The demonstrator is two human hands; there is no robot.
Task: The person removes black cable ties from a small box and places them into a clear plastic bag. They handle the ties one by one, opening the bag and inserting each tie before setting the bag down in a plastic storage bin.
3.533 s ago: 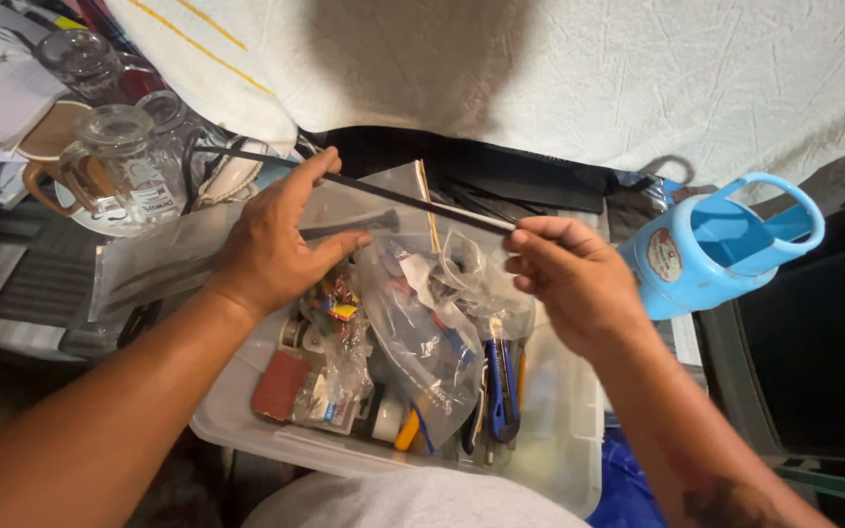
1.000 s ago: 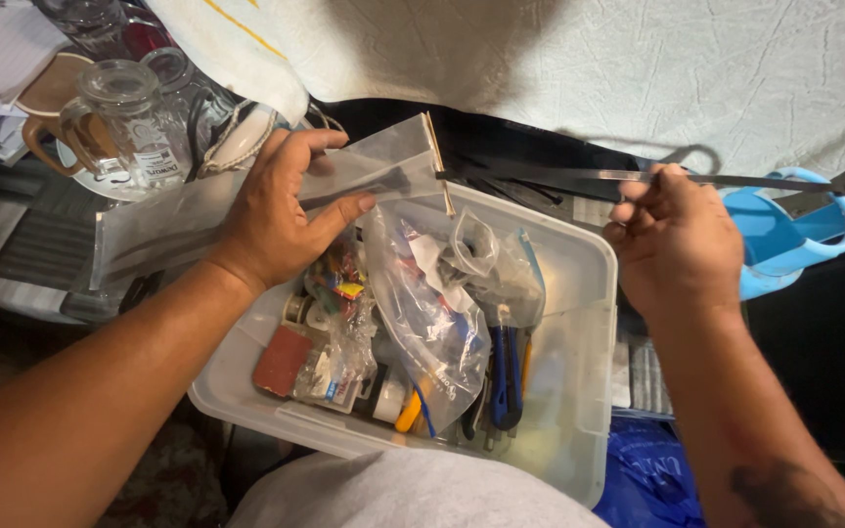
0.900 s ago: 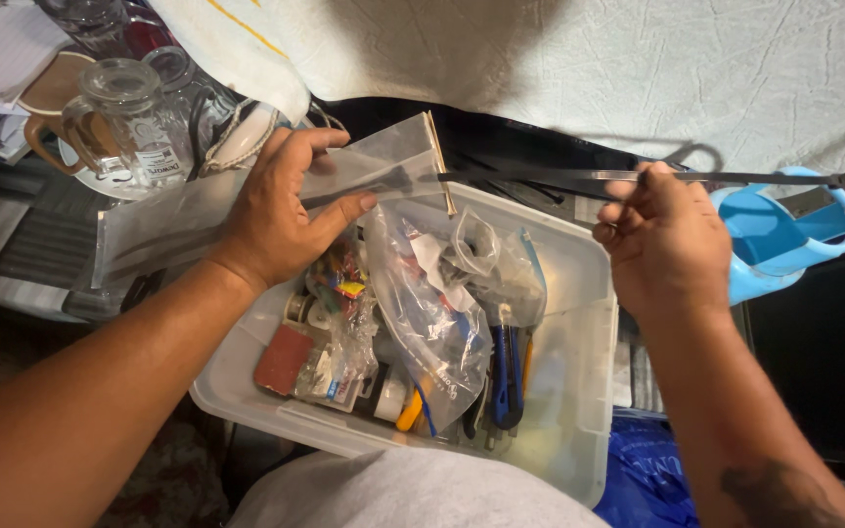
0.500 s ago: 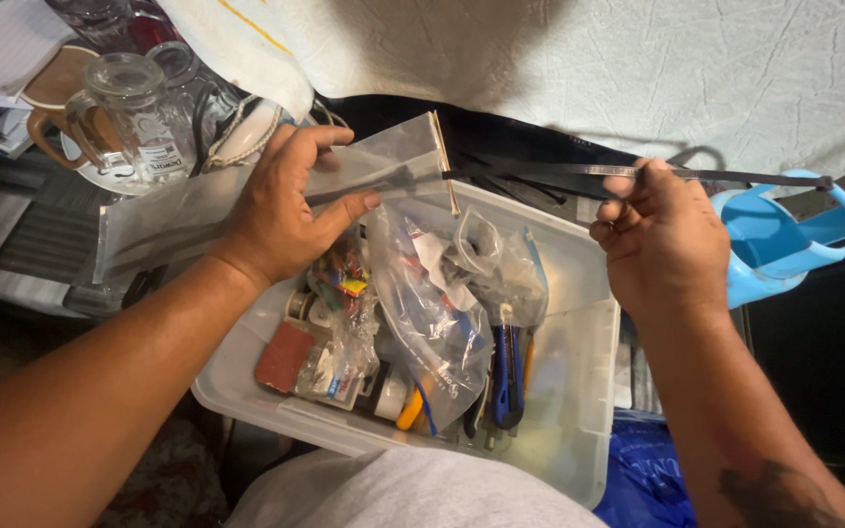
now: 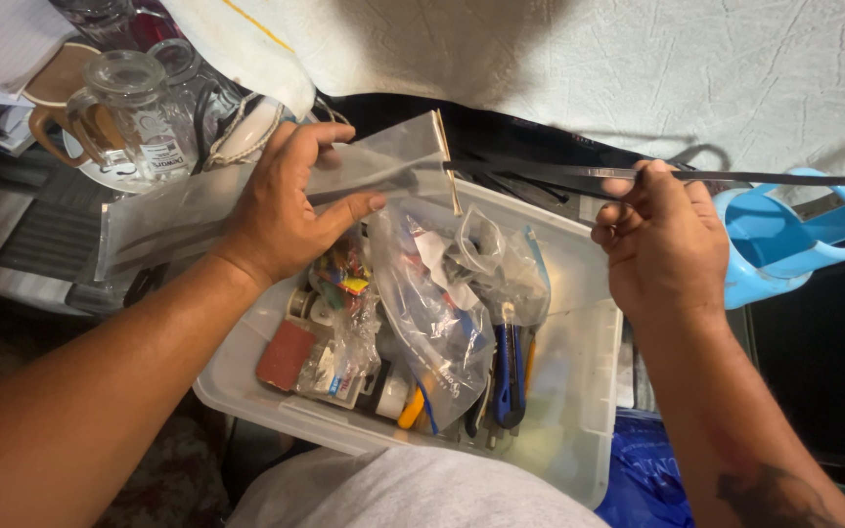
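Since half a second ago, the long black cable tie (image 5: pixel 735 177) is drawn slightly rightward, pinched in the right hand (image 5: pixel 662 244); the clear plastic sleeve bag (image 5: pixel 246 200) is steadied under the clamped left hand (image 5: pixel 281 210).

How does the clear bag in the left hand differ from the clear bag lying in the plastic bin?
The long clear bag in the left hand is flat, narrow and stretched sideways, while the bag in the bin is wide, crumpled and bulging. The long clear bag shows only thin dark strips; the bag in the bin holds mixed small items. One is held above the bin; the other rests inside. Both are transparent plastic.
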